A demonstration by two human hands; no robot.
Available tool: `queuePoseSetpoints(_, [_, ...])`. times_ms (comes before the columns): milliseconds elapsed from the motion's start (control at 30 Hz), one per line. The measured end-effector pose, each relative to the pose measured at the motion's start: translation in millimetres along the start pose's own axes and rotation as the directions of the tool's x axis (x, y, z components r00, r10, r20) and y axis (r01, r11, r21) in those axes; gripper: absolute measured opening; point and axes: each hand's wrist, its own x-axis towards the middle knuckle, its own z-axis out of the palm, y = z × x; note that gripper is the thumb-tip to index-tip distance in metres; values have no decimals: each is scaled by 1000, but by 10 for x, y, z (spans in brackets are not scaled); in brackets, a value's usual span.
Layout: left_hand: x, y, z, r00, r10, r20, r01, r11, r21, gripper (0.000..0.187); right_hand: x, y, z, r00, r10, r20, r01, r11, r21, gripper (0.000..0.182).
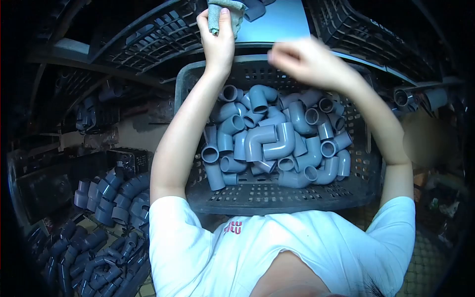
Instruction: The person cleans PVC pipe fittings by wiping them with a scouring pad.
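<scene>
At the top of the view, my left hand (pixel 220 34) grips a folded grey-green cloth (pixel 228 15), thumb pressed on it. My right hand (pixel 302 57) is over the far rim of the crate, with its fingers smeared by motion; whether it holds anything cannot be made out. Below both hands stands a dark plastic crate (pixel 282 205) with slotted walls. In it lies a heap of grey pipe elbows (pixel 282 141), turned in many directions.
A pale work surface (pixel 274 24) lies beyond the crate, with a grey fitting (pixel 255 9) at its far edge. Black crates (pixel 153 37) flank it on a rack. More pipe fittings (pixel 116 193) are piled on the left, and other fittings (pixel 435 99) sit at the right.
</scene>
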Motion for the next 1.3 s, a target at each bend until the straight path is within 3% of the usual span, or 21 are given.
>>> queuePoseSetpoints(33, [13,-21,-31,998,1,65,-2,1000,11,41,-183,-44,84,986,6,169,1,999,-39,22])
queuePoseSetpoints(100, [2,1,-22,992,6,129,-9,1000,23,38,-583,106,302,965,7,261,75,950,-302,23])
queuePoseSetpoints(167, [-41,105,12,980,33,197,-39,999,22,36,-615,214,313,797,375,474,-178,895,-410,40])
queuePoseSetpoints(233, [-77,227,53,971,35,235,-38,999,9,38,-618,326,248,844,311,436,-169,927,-334,56])
queuePoseSetpoints(300, [-138,301,100,961,38,274,-37,999,-10,39,-584,406,255,751,456,478,-276,874,-400,58])
queuePoseSetpoints(333, [-149,318,117,960,74,269,-76,997,-4,38,-566,473,287,753,460,471,-283,872,-398,58])
queuePoseSetpoints(500, [-183,438,112,941,79,330,-98,994,43,36,-545,478,403,805,424,415,-144,818,-556,53])
queuePoseSetpoints(533, [-165,467,111,939,85,334,-105,994,42,36,-571,452,392,826,393,404,-114,819,-562,38])
queuePoseSetpoints(567, [-154,491,108,928,141,344,-177,981,75,34,-591,424,357,828,393,399,-117,818,-564,38])
queuePoseSetpoints(633, [-150,540,105,916,195,350,-246,964,106,33,-626,369,275,827,306,471,-150,929,-339,27])
queuePoseSetpoints(700, [-152,597,105,883,281,375,-344,932,111,30,-658,522,386,837,251,485,-159,962,-224,33])
queuePoseSetpoints(767, [-182,643,135,879,281,385,-344,934,103,29,-622,588,390,735,276,619,-285,955,-87,52])
queuePoseSetpoints(800, [-197,636,156,877,278,392,-333,940,78,30,-518,480,290,599,442,668,-572,819,-28,62])
queuePoseSetpoints(833, [-216,624,173,875,275,398,-322,945,55,30,-492,486,251,572,540,618,-697,717,18,59])
queuePoseSetpoints(900, [-264,581,220,878,213,429,-258,965,48,31,-464,584,238,538,466,702,-625,779,-38,53])
queuePoseSetpoints(967, [-305,565,250,870,181,459,-231,972,54,30,-541,595,265,661,397,637,-408,902,-139,58])
queuePoseSetpoints(1000, [-317,556,260,863,172,474,-223,973,53,31,-592,573,330,810,325,488,-229,942,-247,63])
queuePoseSetpoints(1133, [-326,486,257,863,116,491,-166,984,58,31,-633,379,237,831,423,360,-325,896,-302,50])
queuePoseSetpoints(1167, [-330,480,256,875,93,475,-141,988,67,31,-690,533,274,906,272,323,-180,941,-287,45])
queuePoseSetpoints(1233, [-326,443,247,884,170,437,-235,967,99,31,-649,277,-24,961,189,202,-176,981,-79,46])
queuePoseSetpoints(1300, [-311,477,213,845,299,443,-405,899,167,33,-585,201,-288,923,307,230,-342,931,129,49])
